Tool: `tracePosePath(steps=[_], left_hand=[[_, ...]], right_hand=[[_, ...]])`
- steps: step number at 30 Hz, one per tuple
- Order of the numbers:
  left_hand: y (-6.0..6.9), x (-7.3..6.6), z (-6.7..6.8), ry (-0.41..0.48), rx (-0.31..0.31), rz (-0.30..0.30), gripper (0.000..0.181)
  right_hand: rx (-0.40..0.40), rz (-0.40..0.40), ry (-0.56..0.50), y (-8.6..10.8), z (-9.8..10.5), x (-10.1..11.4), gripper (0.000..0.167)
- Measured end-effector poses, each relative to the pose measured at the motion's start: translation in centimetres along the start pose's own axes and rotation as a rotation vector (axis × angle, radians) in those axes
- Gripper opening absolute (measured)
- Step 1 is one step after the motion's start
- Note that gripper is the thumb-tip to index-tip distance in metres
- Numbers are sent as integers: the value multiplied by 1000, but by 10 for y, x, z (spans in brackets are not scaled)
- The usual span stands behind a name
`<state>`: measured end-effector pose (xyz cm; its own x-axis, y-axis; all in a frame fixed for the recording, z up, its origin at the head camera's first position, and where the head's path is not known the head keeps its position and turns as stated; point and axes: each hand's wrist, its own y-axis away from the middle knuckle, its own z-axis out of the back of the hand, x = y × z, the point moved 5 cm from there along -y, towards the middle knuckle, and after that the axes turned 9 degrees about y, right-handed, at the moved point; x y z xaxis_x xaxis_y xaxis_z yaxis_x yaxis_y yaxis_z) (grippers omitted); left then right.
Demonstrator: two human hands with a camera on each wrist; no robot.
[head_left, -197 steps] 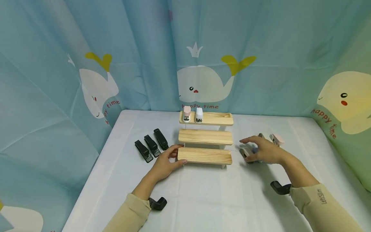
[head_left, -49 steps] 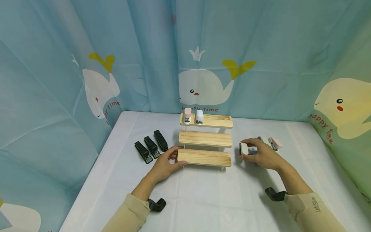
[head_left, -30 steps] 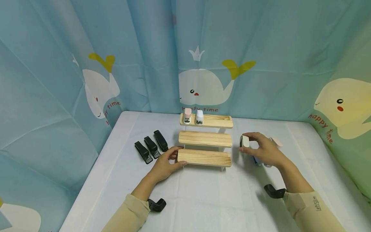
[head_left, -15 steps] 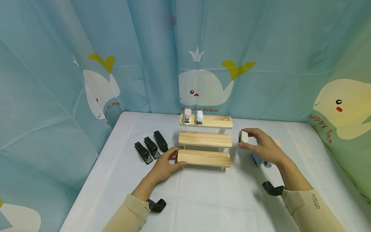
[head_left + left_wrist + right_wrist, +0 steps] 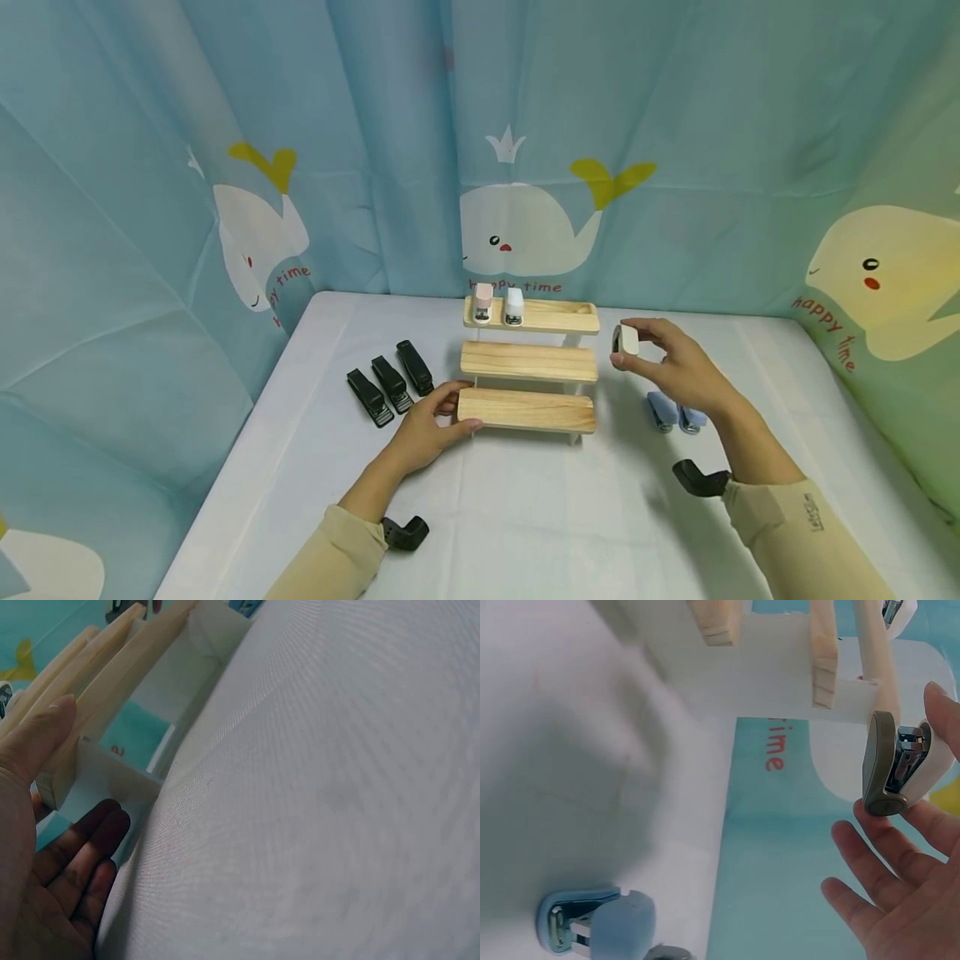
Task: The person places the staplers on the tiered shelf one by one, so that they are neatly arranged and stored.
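Note:
A three-tier wooden display stand [image 5: 527,408] with white supports stands mid-table. My left hand [image 5: 425,429] grips the left end of its lowest shelf; the left wrist view shows the thumb [image 5: 45,735] on the wood and other fingers beside the white side panel. To the right of the stand, my right hand [image 5: 678,367] pinches a small white stapler [image 5: 626,346], raised above the table. Its greyish-brown base [image 5: 880,757] faces the stand in the right wrist view. On the top shelf sit a pink stapler [image 5: 483,303] and a white stapler [image 5: 513,307].
Two blue staplers [image 5: 662,411] lie on the table below my right hand. Several black staplers [image 5: 390,383] lie in a slanting row left of the stand. A blue whale-print curtain [image 5: 375,167] hangs right behind the table.
My right hand has picked up the white stapler from the group on the right and raised it up and slightly left. The blue staplers have come into view. My left hand stays on the stand.

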<state>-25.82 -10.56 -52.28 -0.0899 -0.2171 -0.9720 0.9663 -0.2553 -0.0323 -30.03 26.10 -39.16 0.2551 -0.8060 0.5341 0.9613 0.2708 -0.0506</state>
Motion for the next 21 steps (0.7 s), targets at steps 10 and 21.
tracePosePath(steps=[10,21], left_hand=[[-1,1,0,0,1,-2,62],[-1,2,-1,0,-10,-7,60]], right_hand=[[-24,9,-30,-5,7,9,71],[-25,16,-27,-10,12,23,70]])
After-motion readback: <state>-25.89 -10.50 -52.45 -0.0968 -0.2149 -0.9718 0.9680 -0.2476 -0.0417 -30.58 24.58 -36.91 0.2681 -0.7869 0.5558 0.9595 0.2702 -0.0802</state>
